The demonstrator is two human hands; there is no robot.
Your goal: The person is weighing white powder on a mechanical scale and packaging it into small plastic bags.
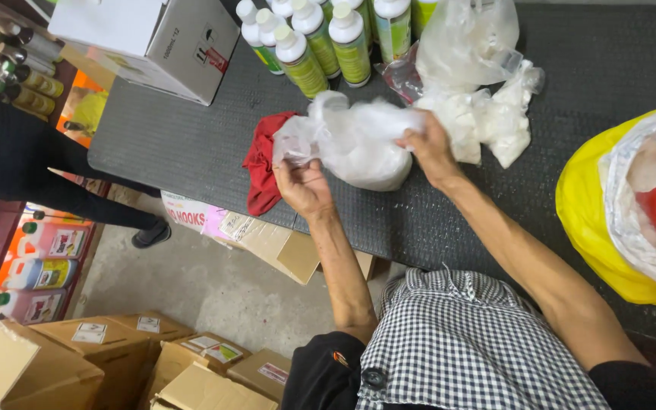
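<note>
Gripping the white plastic bag (358,144) with both fists clenched, left hand (303,186) and right hand (428,152) are best pulling evenly.

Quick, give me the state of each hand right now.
Left hand: closed, gripping one end of the white plastic bag.
Right hand: closed, gripping the other end of the same bag.

A thin, translucent plastic bag (354,140), crinkled and faintly glossy, is gripped by the left hand (303,186) and right hand (428,148). A matt red cloth (261,163) is seen beside it on a dark, ribbed rubbery table mat (176,137). Glossy plastic bottles (320,42) and matt cardboard boxes (153,38) are seen behind.
</note>
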